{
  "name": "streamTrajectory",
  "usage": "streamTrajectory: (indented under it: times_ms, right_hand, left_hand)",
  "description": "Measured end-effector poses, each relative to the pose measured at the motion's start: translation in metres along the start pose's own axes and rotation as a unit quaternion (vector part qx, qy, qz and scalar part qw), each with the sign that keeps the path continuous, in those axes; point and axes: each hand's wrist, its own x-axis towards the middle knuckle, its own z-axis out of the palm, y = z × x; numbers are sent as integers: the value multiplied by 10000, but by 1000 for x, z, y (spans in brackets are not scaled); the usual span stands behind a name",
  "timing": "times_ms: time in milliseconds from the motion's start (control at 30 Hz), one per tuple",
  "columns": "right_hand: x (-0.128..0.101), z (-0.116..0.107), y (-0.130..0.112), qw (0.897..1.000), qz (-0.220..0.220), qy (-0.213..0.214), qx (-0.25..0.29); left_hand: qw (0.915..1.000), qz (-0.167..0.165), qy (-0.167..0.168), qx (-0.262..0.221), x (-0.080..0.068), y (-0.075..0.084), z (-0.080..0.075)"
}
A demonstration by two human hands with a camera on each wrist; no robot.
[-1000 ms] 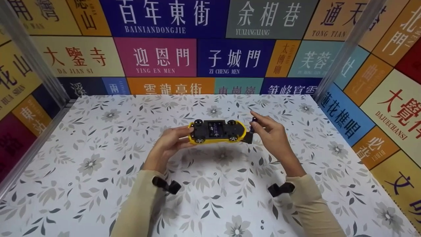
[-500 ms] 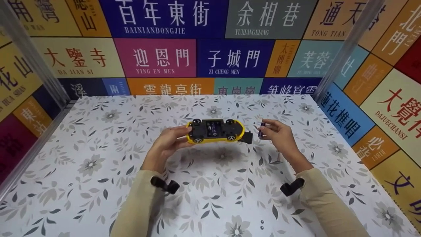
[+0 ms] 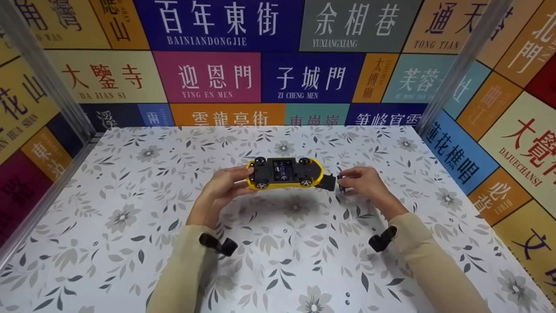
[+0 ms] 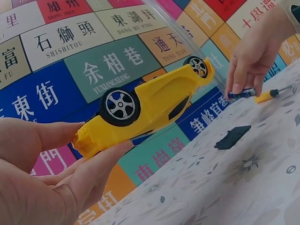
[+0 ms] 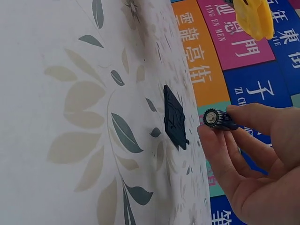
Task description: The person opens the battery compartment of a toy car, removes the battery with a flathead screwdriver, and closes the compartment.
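Observation:
My left hand (image 3: 223,189) grips one end of a yellow toy car (image 4: 150,105), held upside down above the table with its wheels up. In the head view its dark underside shows an open battery compartment (image 3: 283,170) with dark bluish contents. To the right, my right hand (image 3: 367,184) pinches a small dark blue battery (image 5: 219,119) between thumb and fingers, its metal end showing in the right wrist view. A black battery cover (image 5: 174,117) lies on the table, just left of that battery in the head view.
A screwdriver (image 4: 267,96) with a yellow handle lies beyond my right hand in the left wrist view. White cloth (image 3: 278,261) with grey leaves covers the table. Sign-printed panels (image 3: 206,76) stand at its back and sides.
The right hand has moved away to the right with the battery, then down towards the table beside the black cover. The left hand and the car have stayed almost still.

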Motion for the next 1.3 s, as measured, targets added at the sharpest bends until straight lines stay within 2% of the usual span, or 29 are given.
streamTrajectory:
  times_ms: [267, 500, 633, 867, 967, 1133, 1300]
  right_hand:
    - [10, 4, 5, 9985, 291, -178, -426]
    - [17, 6, 8, 9963, 429, -16, -747]
    - [19, 8, 10, 9969, 501, 69, -595]
    - [20, 10, 13, 9982, 517, -150, -253]
    - [20, 12, 12, 9977, 620, -78, -243]
    - [17, 9, 6, 9964, 664, -60, -528]
    - [10, -4, -9, 9945, 438, -37, -954]
  left_hand:
    - [10000, -38, 18, 70, 1, -1, 0]
    - [10000, -28, 5, 43, 0, 0, -2]
    - [10000, -20, -1, 31, 0, 1, -2]
    - [10000, -32, -11, 56, 0, 1, -1]
    - [9999, -50, 46, 116, 1, 1, 0]
    - [9999, -89, 41, 97, 2, 1, 0]
    - [9998, -154, 81, 98, 2, 1, 1]
